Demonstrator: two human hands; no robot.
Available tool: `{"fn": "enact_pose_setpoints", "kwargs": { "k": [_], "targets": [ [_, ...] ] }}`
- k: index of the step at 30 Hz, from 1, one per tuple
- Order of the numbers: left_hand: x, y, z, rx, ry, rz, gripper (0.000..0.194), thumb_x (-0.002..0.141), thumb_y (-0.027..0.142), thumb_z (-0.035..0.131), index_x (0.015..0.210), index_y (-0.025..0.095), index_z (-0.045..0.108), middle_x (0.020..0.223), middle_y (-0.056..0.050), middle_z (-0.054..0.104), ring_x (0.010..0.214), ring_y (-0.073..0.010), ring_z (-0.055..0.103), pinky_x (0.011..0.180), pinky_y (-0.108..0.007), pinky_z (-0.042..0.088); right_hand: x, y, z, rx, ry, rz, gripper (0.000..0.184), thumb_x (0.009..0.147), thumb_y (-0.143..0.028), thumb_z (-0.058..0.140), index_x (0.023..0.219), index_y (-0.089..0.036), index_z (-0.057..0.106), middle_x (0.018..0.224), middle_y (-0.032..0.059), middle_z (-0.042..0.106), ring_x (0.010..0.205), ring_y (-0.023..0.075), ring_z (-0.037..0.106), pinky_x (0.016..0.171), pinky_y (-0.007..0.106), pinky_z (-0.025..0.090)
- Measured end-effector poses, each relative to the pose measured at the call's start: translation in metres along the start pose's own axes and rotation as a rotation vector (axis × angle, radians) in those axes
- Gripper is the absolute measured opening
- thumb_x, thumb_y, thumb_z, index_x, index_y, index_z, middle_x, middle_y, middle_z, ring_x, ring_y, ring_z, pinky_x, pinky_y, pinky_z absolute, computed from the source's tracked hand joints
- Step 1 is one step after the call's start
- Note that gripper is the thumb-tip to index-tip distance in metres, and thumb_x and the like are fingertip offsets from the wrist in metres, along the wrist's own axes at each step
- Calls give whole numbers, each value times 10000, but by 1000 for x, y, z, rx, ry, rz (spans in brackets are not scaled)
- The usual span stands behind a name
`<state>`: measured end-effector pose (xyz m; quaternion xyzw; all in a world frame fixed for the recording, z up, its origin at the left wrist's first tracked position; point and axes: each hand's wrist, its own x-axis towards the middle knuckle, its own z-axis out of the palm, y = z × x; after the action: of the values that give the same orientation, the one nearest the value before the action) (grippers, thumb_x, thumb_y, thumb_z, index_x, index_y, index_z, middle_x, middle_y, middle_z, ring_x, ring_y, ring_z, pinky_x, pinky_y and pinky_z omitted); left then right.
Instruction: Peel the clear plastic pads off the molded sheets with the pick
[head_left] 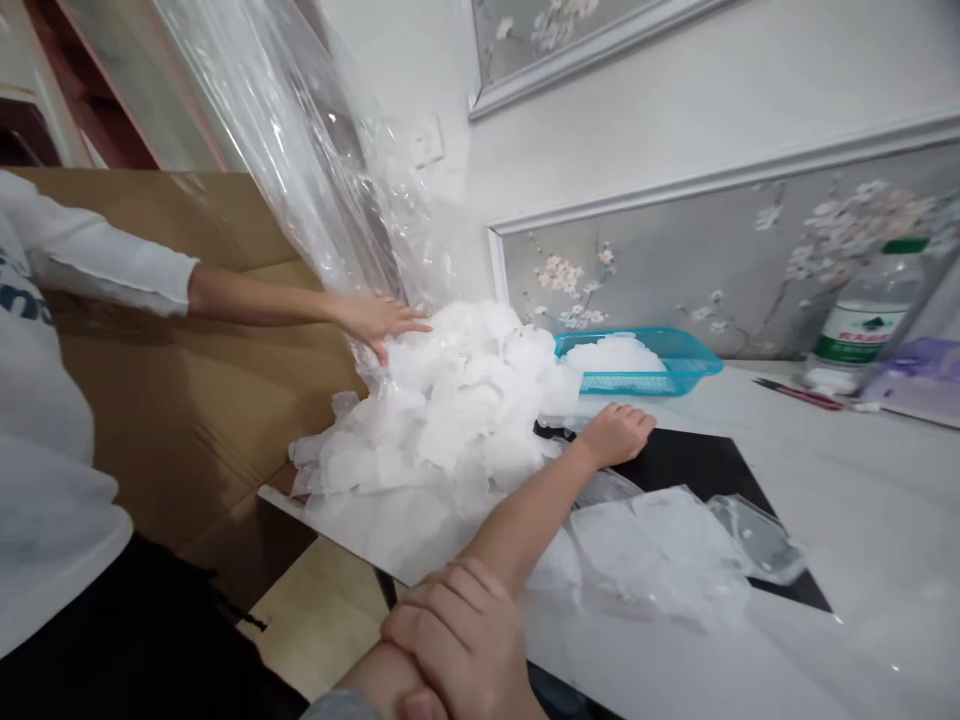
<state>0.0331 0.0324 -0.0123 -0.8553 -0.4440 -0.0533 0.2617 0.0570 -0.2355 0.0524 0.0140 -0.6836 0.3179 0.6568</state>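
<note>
Seemingly, a left forearm propped beside the white pile

The right hand clasps that forearm, perhaps to steady it. Right of the pile, the left hand curls over the black mat; I cannot tell whether it grips anything. A co-worker's hand spreads at the pile's left, maybe containing it.

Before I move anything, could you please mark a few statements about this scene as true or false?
1. The person's right hand grips their own left forearm. True.
2. In the picture, the green-capped bottle stands right of the blue basket. True.
3. The blue basket is empty. False: white pieces lie in it.
4. The person's left hand is inside the blue basket. False: the left hand is at the black sheet.
5. A co-worker's hand is by the white pile. True.
</note>
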Motion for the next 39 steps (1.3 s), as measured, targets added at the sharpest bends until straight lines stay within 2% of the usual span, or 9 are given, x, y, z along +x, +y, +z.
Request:
{"fn": "enact_pose_setpoints", "kwargs": {
  "k": [5,10,14,20,25,28,30,34,39],
  "targets": [
    [-1,1,0,2,3,0,209,883,164,403,988,100,572,939,-131,621,924,-226,577,769,-336,391,-1,-2,4,-43,47,0,404,892,-362,234,775,-156,560,609,47,562,587,152,498,565,309,368],
    [-2,1,0,5,3,-12,207,881,153,399,974,105,577,931,-131,620,906,-228,583,758,-334,391,-2,6,8,-127,102,-119,411,899,-343,208,706,-159,521,560,36,522,510,132,438,488,286,317],
    [-2,1,-1,-1,-2,-18,209,884,172,409,987,106,578,935,-135,615,921,-236,577,775,-340,394,-4,6,14,-141,167,-77,476,915,-362,160,697,-161,534,575,49,544,523,141,467,502,297,346],
    [0,1,-2,-4,-41,-26,199,890,195,431,1002,112,574,947,-98,613,943,-210,565,805,-335,417,-9,1,18,-71,211,19,532,924,-404,144,787,-172,602,640,64,620,617,171,574,635,329,453],
    [-1,-8,2,20,-92,-164,259,889,352,515,992,125,584,976,-57,616,940,-182,576,871,-394,443,-18,12,12,-116,142,13,526,941,-395,135,1039,-194,611,909,58,700,892,188,643,883,366,443],
    [-7,-28,4,34,-139,-278,334,881,434,518,970,124,601,962,-60,630,927,-184,595,881,-421,456,-34,27,-1,-316,60,25,456,953,-390,219,1192,-192,553,1126,75,658,1091,217,583,970,405,395],
    [-13,-46,4,33,-171,-305,357,883,454,508,980,123,603,974,-64,634,939,-185,599,879,-420,463,-43,35,-14,-465,21,63,329,923,-292,358,1175,-182,538,1147,94,638,1111,229,564,959,420,401],
    [-27,-83,-5,40,-239,-321,360,893,452,494,998,127,605,1004,-68,636,967,-189,597,909,-436,450,-43,33,-51,-561,102,266,224,846,-92,424,1016,-191,533,1111,116,594,1106,240,521,922,438,407],
    [-47,-119,-19,68,-313,-333,381,867,457,532,1067,139,594,1134,-89,599,1100,-229,538,990,-491,375,-34,34,-100,-651,173,361,157,879,-119,424,963,-196,532,1019,101,573,1042,239,506,852,416,424]
  ]
}}
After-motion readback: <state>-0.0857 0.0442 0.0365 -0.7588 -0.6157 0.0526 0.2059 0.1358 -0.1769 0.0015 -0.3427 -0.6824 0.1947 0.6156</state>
